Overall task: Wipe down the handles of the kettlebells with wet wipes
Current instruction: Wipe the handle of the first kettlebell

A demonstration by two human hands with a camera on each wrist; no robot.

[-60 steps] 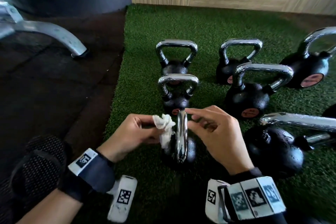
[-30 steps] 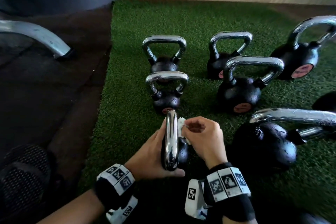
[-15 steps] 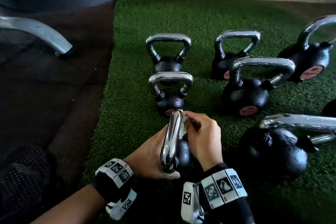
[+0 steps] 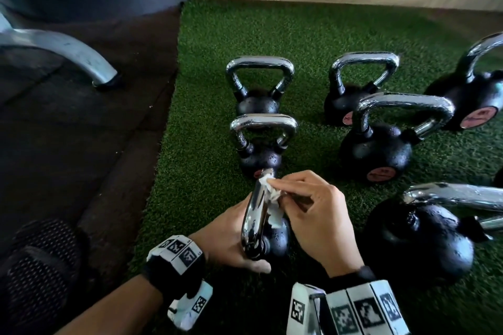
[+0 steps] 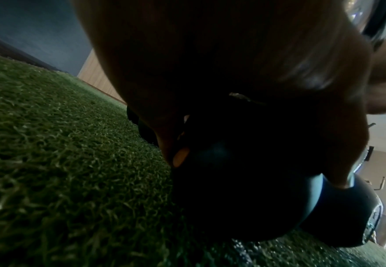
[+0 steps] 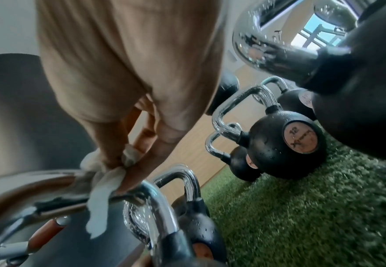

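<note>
At the lower centre of the head view the left hand (image 4: 231, 236) grips the nearest kettlebell (image 4: 272, 236) while the right hand (image 4: 313, 215) pinches the wet wipe (image 4: 268, 185) against its handle (image 4: 254, 215), mid-wipe; next probably rubbing the far end; seven kettlebells show, one wipe.

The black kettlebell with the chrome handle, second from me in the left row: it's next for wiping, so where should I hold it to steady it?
Judging by its pose, grip the black kettlebell with the chrome handle by cupping its round body from the left. It stands upright on the green turf with open turf there, leaving the whole handle loop free.
</note>
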